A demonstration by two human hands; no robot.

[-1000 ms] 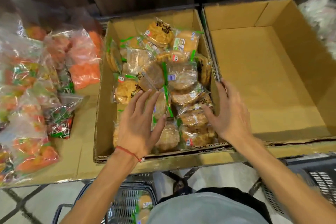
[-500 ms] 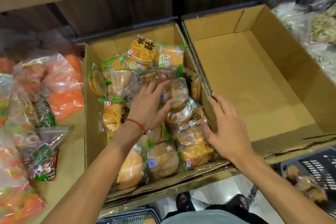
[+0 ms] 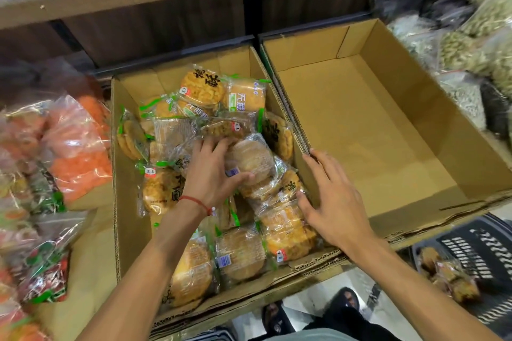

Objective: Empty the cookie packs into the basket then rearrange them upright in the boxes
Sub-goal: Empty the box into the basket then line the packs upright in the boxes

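Clearly I am early in the job. At the far left the orange snack bags [image 3: 77, 152] lie beside the boxes and play no part in it. Next to them the left box [image 3: 124, 174] is heaped with cookie packs [image 3: 238, 252], lying flat and crossed over one another at all angles, none of them upright. My left hand [image 3: 210, 174] is down in the middle of that heap, fingers curled over the top of a pale pack [image 3: 252, 158] and thumb hooked under its near edge, so I have it in a narrow grip. My right hand [image 3: 332, 196] holds nothing. Its fingers are spread straight along the cardboard wall [image 3: 291, 124] between the two boxes, and its thumb touches the packs just beside that wall. Further right, the right box [image 3: 360, 133] has only bare cardboard inside. At the lower right the basket [image 3: 487, 252] holds a few packs [image 3: 448, 274], blurred. I judge that one box is emptied, that the left one has hardly been started, and that all the upright stacking is left to do.
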